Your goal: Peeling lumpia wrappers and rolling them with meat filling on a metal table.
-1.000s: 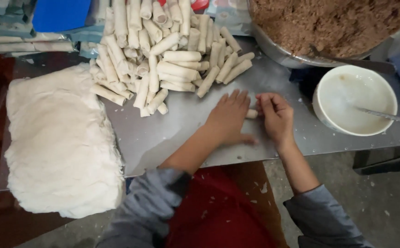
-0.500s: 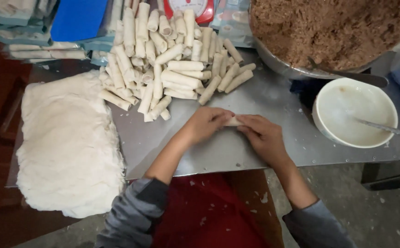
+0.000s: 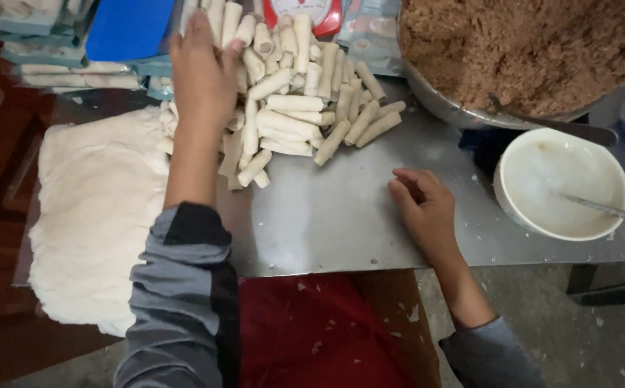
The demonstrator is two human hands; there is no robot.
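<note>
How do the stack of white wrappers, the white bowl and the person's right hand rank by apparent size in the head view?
1. Stack of white wrappers, largest.
2. White bowl.
3. Right hand, smallest, though nearness to the camera may skew this.

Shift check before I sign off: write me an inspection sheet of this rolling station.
Surface: bare metal sheet, a few specks.
Job's things: pile of pale rolls; stack of white wrappers; metal bowl of brown filling.
Clutter: white bowl of pale liquid with a utensil in it; blue box; red scale.
Grippers: left hand laid on the roll pile; right hand loosely curled, empty, on the sheet.
Cables: nothing seen.
Surroundings: concrete floor; red seat.
</note>
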